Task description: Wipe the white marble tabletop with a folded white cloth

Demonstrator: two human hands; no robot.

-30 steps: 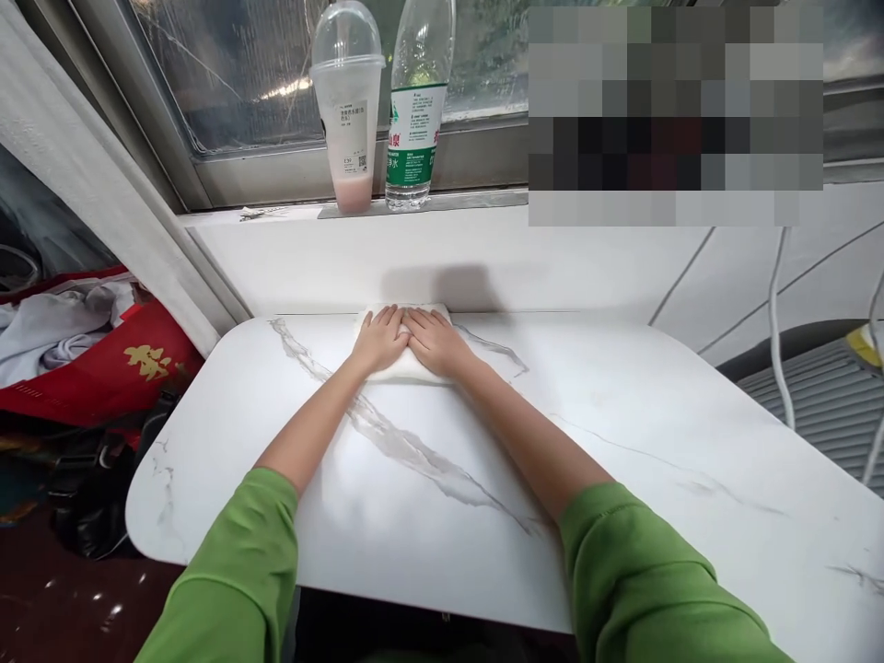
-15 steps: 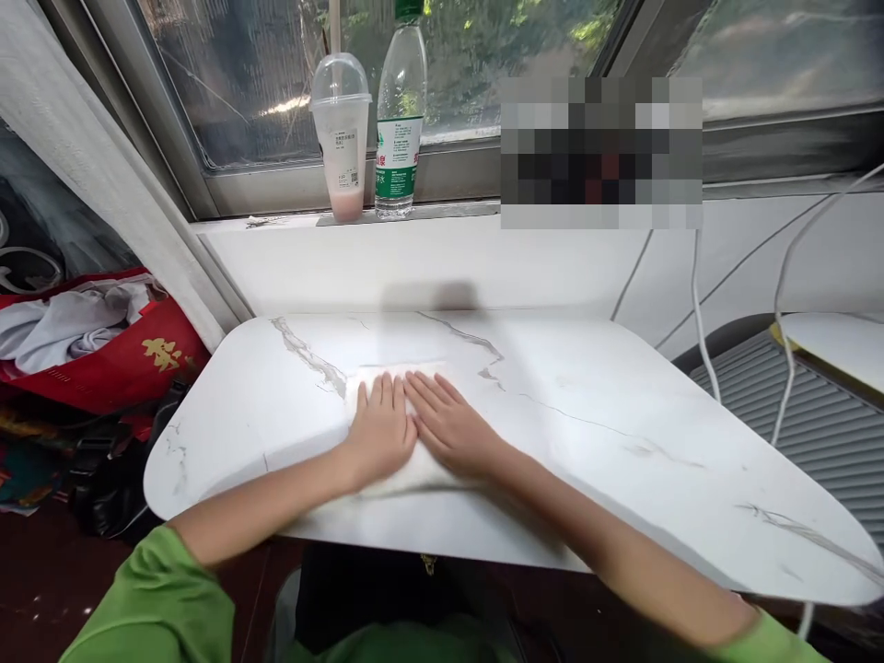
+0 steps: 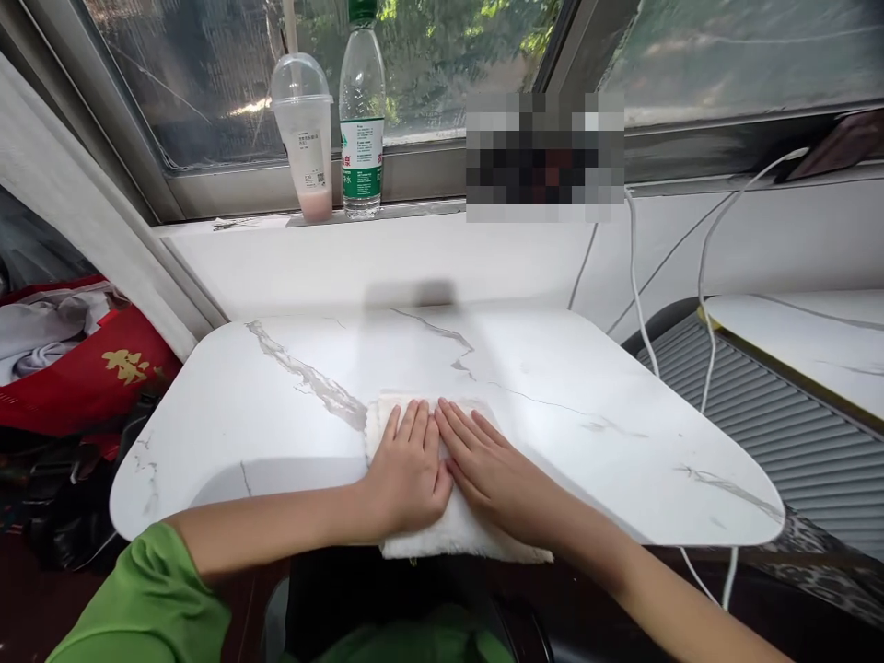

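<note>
A folded white cloth lies on the white marble-patterned tabletop, its near edge reaching the table's front edge. My left hand rests flat on the cloth, fingers stretched out and pointing away from me. Beside it, my right hand also presses flat on the cloth, angled inward. The thumbs meet or nearly meet between the two hands. Much of the cloth is hidden under them.
On the windowsill stand a plastic drink cup with a domed lid and a water bottle. White cables hang at the right, near a second tabletop. A red bag with clothes is at the left.
Both hands and the cloth have moved toward me, to the table's front edge, and slightly right in the picture. The view has turned a little to the right.
</note>
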